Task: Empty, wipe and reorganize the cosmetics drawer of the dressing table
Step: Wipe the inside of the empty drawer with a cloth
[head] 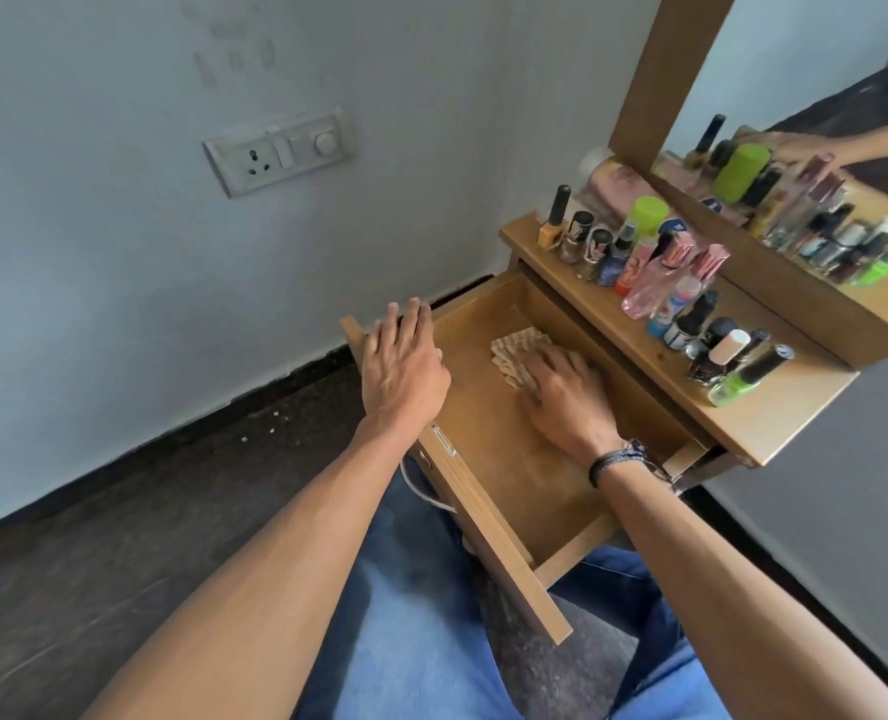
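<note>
The wooden drawer (488, 449) of the dressing table is pulled out over my lap and holds only a cloth. My right hand (569, 394) presses a beige patterned cloth (514, 356) flat on the drawer floor near the back. My left hand (405, 366) rests with straight fingers on the drawer's front panel at its far left corner. Several nail polish bottles and small cosmetic bottles (681, 288) stand in a row on the table top (774, 418).
A mirror (821, 122) with a wooden frame stands behind the bottles and reflects them. A green-capped can (648, 213) and a pink pouch (618, 184) sit at the back of the top. A switchboard (280, 150) is on the wall. Dark floor lies to the left.
</note>
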